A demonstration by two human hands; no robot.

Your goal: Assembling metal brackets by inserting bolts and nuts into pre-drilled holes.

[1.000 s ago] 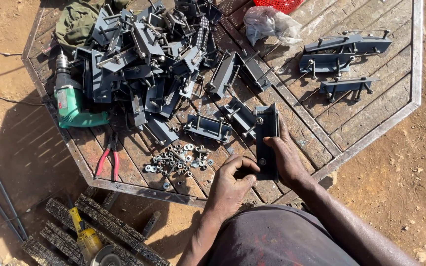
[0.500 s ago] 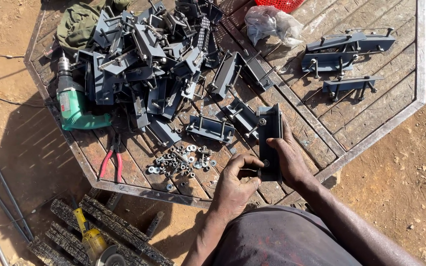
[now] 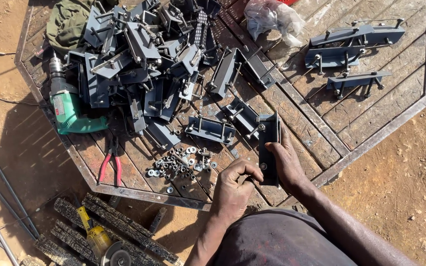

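Slatted wooden surface point(image 3: 371, 106): I see my right hand point(image 3: 286, 165) clamped on an upright grey bracket point(image 3: 268, 148), long axis pointing away, left hand point(image 3: 232, 189) pinching at its lower end.

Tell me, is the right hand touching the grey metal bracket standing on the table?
Touching. The head view shows the right hand wrapped against the side of the upright grey bracket, thumb and fingers pressed on it with no gap.

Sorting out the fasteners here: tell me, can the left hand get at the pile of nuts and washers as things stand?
Probably yes. The left hand sits at the lower end of the grey bracket that the right hand steadies, and the nuts and washers lie loose on the planks just beside it, with nothing between them.
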